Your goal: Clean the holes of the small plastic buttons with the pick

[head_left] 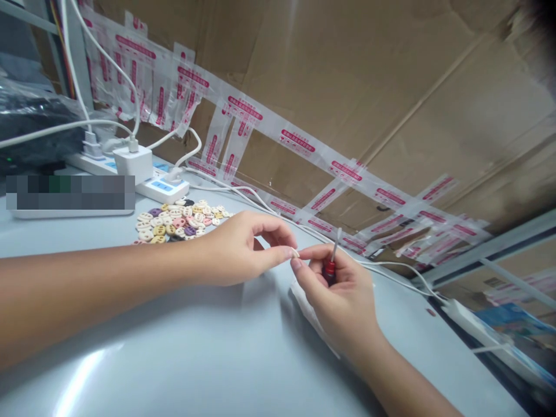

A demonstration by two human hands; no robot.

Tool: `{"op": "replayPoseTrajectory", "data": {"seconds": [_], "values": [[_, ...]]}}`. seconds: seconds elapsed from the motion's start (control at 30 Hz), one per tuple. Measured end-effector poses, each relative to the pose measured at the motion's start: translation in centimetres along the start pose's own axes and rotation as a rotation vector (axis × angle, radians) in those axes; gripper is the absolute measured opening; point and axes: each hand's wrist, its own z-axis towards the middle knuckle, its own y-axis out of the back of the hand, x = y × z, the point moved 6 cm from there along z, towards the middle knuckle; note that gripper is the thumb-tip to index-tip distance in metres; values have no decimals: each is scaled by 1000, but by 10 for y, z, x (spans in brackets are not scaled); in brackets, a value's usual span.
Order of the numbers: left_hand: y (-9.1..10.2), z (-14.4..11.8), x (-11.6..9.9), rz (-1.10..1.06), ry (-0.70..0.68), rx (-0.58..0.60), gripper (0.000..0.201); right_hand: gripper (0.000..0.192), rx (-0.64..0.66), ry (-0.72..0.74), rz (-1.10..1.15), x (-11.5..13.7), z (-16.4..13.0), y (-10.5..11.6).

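**Small white piece pinched between both hands over the bench**

Your left hand has its thumb and forefinger closed on a tiny white piece, too small to identify, though it may be one of the buttons. It sits in the air just above the pale grey bench, right where your two hands meet. Your right hand has its grip clamped around a small red-handled metal tool, the shaft pointing up and away, while its forefinger touches the piece.

The likely trouble is a slip: the piece is barely held by fingertips, so pressure from the tool could flick it onto the bench or among the white cables behind. The tool tip is also close to your left fingertips.

At the far left lies a heap of small round buttons in cream, pink, purple and yellow, near a white power strip. Taped brown cardboard walls the far side.
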Motion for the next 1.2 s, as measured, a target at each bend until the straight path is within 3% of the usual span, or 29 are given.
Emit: {"op": "replayPoseTrajectory", "data": {"seconds": [0.1, 0.2, 0.37, 0.7, 1.2], "values": [[-1, 1, 4, -23, 23, 5, 14, 18, 53, -66, 21, -6, 1, -2], [0, 3, 12, -34, 69, 8, 14, 29, 186, -163, 50, -15, 1, -7], [4, 5, 21, -103, 92, -26, 16, 47, 385, -182, -35, -24, -5, -14], [10, 7, 20, -74, 93, -111, 19, 50, 411, -176, -176, -26, -5, -14], [8, 4, 15, 44, 63, -153, 11, 47, 330, 63, -579, -5, -4, -17]]}}
